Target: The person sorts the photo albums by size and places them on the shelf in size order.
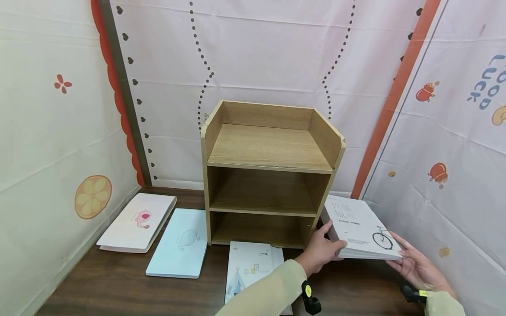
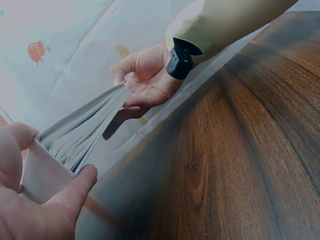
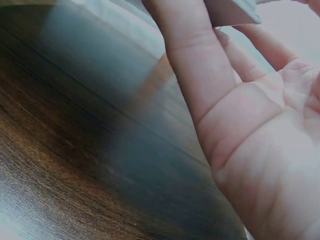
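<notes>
A thick white book (image 1: 357, 219) with a bicycle on its cover is held between both hands at the right of the shelf. My left hand (image 1: 321, 249) grips its left edge, thumb on one side and fingers on the other. At the opposite edge my right hand (image 1: 420, 267) pinches the book near its lower right corner. The left wrist view shows the page edges (image 2: 85, 132) slightly spread, with the right hand (image 2: 150, 80) beyond. Only a corner of the book (image 3: 232, 12) appears in the right wrist view, above the palm.
A wooden shelf unit (image 1: 269, 168) stands at the centre of the dark wooden table (image 1: 106, 285). A white notebook with a pink elephant (image 1: 138, 219) and a light blue whale notebook (image 1: 179, 245) lie left of it. In front, a tent-patterned book (image 1: 247, 267) is partly hidden by my left sleeve.
</notes>
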Demonstrator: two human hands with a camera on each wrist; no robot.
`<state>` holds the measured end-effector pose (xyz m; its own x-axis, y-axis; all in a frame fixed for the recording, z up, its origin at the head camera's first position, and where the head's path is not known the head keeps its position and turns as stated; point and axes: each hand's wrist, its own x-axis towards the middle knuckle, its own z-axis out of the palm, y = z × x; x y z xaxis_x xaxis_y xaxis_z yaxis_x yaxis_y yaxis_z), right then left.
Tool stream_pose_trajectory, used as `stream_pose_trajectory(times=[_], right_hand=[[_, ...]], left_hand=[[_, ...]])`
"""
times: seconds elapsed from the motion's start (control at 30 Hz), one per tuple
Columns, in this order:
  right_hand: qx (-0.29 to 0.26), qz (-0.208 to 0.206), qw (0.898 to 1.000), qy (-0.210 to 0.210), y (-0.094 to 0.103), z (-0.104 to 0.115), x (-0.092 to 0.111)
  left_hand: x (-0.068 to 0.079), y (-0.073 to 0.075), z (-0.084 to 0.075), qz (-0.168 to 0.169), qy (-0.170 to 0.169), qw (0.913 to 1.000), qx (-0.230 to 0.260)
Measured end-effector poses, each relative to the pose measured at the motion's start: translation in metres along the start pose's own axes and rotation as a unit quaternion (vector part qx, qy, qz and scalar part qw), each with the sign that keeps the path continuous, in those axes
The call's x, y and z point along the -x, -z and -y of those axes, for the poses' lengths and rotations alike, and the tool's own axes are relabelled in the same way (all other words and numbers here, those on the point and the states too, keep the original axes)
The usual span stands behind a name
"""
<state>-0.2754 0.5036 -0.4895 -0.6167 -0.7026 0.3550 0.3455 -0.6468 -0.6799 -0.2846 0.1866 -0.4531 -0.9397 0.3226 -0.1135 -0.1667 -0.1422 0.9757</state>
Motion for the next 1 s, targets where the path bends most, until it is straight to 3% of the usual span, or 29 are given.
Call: stream_pose_trajectory(times=[0.27, 0.53, 0.73, 1.0], right_hand=[[0.008, 0.007, 1.000, 0.001, -0.006, 0.003, -0.002], [0.006, -0.021, 1.000, 0.006, -0.012, 0.005, -0.005], [0.011, 0.001, 1.000, 0.022, -0.014, 0.006, -0.011], [0.028, -0.028, 0.997, 0.062, -0.024, 0.007, -0.016]], left_hand=[[0.004, 0.001, -0.005, 0.010, -0.002, 0.9998, 0.016], [0.005, 0.001, -0.010, 0.010, -0.005, 0.9997, 0.020], [0.008, 0.002, -0.019, 0.005, -0.005, 0.9999, 0.013], [0.008, 0.004, -0.025, 0.012, -0.007, 0.9997, 0.023]])
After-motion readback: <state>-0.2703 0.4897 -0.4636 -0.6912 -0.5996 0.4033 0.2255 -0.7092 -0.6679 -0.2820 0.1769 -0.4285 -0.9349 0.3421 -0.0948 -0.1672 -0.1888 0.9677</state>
